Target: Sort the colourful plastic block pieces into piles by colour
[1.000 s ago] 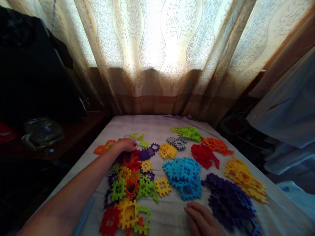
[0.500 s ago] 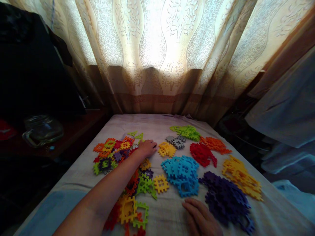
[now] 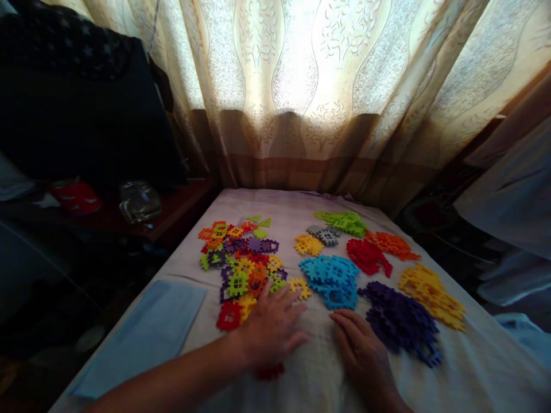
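My left hand [image 3: 275, 321] is spread palm down over the near right edge of a mixed-colour heap of toothed plastic pieces [image 3: 241, 284], partly covering green ones. Nothing shows in its grip. A red piece [image 3: 270, 371] lies partly hidden below it. My right hand [image 3: 361, 350] rests on the sheet just in front of the light blue pile [image 3: 333, 278], fingers together; what they hold, if anything, is hidden. Right of it is the dark purple pile [image 3: 400, 321]. Red [image 3: 368, 257], orange [image 3: 394, 245], yellow [image 3: 433, 295], grey [image 3: 326, 235] and green [image 3: 342, 222] piles lie beyond.
A folded blue cloth [image 3: 146, 332] lies on the bed's left side. On a dark side table stand a glass jug [image 3: 140, 202] and a red item [image 3: 76, 196]. A patterned curtain [image 3: 297, 86] hangs behind; light cloth [image 3: 508, 201] hangs at right.
My left hand has moved back from the heap's far right side to its near edge, and its fingers have spread. The view has turned left. My right hand remains near the light blue pile.
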`<action>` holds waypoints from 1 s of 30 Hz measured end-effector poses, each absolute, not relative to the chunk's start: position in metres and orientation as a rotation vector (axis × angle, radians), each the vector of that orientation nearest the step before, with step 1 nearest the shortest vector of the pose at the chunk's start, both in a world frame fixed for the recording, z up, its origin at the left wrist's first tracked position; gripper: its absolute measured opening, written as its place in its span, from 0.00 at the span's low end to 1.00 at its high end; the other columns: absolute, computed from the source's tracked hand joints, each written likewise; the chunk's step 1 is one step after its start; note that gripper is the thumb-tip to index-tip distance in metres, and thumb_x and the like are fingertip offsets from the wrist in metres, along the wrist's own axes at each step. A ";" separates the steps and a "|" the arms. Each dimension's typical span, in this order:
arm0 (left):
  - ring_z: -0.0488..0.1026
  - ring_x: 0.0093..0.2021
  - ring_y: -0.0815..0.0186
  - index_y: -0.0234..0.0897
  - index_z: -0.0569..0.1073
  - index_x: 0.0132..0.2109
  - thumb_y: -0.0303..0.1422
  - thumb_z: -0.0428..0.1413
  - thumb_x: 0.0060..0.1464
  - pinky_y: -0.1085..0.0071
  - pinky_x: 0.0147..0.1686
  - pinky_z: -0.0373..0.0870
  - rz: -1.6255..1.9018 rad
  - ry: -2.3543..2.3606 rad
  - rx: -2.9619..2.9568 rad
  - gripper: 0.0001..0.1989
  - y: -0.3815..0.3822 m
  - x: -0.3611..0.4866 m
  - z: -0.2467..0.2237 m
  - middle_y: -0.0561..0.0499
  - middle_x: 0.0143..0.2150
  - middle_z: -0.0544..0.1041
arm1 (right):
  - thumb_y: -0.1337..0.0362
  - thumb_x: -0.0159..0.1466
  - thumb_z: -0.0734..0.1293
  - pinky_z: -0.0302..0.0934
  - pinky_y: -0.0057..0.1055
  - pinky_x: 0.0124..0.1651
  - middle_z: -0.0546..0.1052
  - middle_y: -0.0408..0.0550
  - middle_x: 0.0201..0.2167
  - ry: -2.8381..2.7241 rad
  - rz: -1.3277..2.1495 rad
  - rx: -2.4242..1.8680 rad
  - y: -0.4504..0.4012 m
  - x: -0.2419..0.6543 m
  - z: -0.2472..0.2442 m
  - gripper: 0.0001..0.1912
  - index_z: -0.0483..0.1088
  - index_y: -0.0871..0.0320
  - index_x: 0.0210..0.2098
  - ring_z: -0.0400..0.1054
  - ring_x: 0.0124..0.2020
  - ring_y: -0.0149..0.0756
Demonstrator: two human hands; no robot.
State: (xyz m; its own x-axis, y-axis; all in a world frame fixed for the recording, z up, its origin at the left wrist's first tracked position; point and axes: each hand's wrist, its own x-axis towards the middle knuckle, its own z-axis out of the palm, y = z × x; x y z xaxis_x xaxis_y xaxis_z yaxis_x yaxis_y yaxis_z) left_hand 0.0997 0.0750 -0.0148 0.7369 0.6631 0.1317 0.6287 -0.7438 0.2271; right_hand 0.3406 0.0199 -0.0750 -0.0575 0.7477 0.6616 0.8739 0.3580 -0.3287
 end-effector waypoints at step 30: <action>0.71 0.42 0.59 0.39 0.72 0.37 0.40 0.42 0.63 0.63 0.46 0.65 0.193 2.152 2.419 0.17 0.105 -0.077 -0.013 0.45 0.38 0.76 | 0.54 0.69 0.55 0.71 0.32 0.41 0.79 0.50 0.39 -1.895 -0.321 -1.444 0.020 0.344 -0.084 0.20 0.76 0.57 0.38 0.75 0.37 0.36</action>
